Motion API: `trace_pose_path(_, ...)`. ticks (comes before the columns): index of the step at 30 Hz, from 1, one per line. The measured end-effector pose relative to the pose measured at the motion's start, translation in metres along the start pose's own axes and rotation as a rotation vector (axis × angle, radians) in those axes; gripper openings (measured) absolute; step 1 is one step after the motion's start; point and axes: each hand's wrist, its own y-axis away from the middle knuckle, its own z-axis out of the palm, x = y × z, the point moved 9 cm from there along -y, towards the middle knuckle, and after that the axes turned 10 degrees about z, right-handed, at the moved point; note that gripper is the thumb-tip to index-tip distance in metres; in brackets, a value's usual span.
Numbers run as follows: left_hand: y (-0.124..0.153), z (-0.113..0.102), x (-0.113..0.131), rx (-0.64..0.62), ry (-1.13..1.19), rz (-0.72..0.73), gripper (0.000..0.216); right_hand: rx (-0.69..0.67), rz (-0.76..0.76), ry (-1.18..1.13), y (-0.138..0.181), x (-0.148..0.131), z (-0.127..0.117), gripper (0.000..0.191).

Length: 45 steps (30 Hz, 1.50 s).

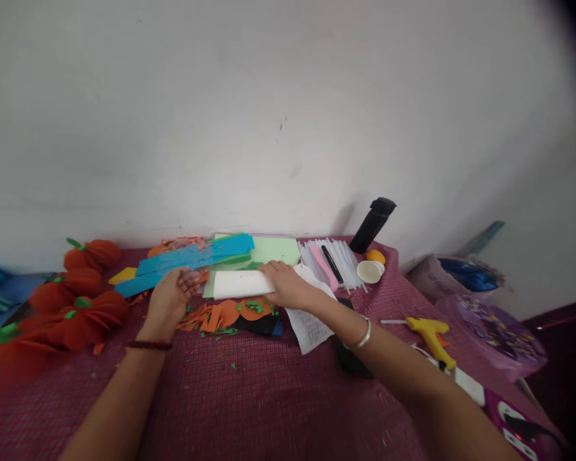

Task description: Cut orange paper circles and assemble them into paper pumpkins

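My left hand (171,298) is at the front edge of the blue paper strips (192,255), palm turned up and fingers curled. Something see-through, like clear plastic, shows by its fingertips, but I cannot make it out. My right hand (288,285) lies flat across the right end of a folded white paper (240,284), fingers stretched over it. Pale green sheets (281,248) lie beneath and behind the white paper. Just in front are orange paper pieces (228,312) and small green scraps. A written paper sheet (313,330) lies partly under my right forearm.
Orange paper pumpkins (89,320) stand at the left. White glue sticks (348,256), a black pen (332,263), a paper cup (370,271) and a black bottle (372,225) are at the back right. A yellow glue gun (432,336) lies beyond my right forearm, near bags (494,333).
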Motion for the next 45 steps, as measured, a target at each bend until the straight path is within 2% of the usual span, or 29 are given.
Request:
trace_pose_path(4,-0.003,0.004,0.002,-0.093,0.019,0.06,0.008,-0.107,-0.16,-0.04,0.054,-0.04,0.012,0.048)
trace_pose_path(8,0.003,0.014,-0.006,-0.197,-0.011,0.003,0.008,-0.256,-0.216,-0.085,0.104,-0.067,0.041,0.046)
trace_pose_path(12,0.011,0.024,-0.018,-0.252,-0.041,-0.096,0.008,-0.353,-0.238,-0.174,0.119,-0.073,0.049,0.057)
trace_pose_path(14,0.015,0.029,-0.025,-0.282,-0.045,-0.139,0.006,-0.349,-0.23,-0.266,0.105,-0.066,0.041,0.054)
trace_pose_path(16,0.017,0.032,-0.032,-0.309,-0.056,-0.175,0.005,-0.273,-0.128,-0.312,0.076,-0.047,0.03,0.04)
trace_pose_path(19,0.017,0.032,-0.034,-0.305,-0.056,-0.18,0.008,-0.165,0.016,-0.195,0.032,-0.021,0.029,0.026)
trace_pose_path(22,0.014,0.028,-0.026,-0.259,-0.025,-0.15,0.006,-0.18,-0.021,0.0,0.006,-0.023,0.047,0.023)
trace_pose_path(27,0.011,0.026,-0.014,-0.25,-0.008,-0.126,0.014,-0.234,-0.083,0.179,-0.003,-0.039,0.072,0.024)
trace_pose_path(33,0.018,0.03,-0.018,-0.303,-0.035,-0.17,0.023,-0.307,-0.122,0.091,-0.011,-0.035,0.081,0.018)
trace_pose_path(36,0.021,0.032,-0.022,-0.35,-0.061,-0.189,0.028,-0.26,-0.044,-0.022,-0.026,-0.022,0.066,0.018)
trace_pose_path(41,0.027,0.037,-0.035,-0.435,-0.107,-0.241,0.034,-0.175,0.124,-0.307,-0.058,-0.017,0.022,0.025)
trace_pose_path(45,0.03,0.041,-0.04,-0.463,-0.11,-0.279,0.032,-0.101,0.097,-0.293,-0.086,-0.029,-0.001,0.029)
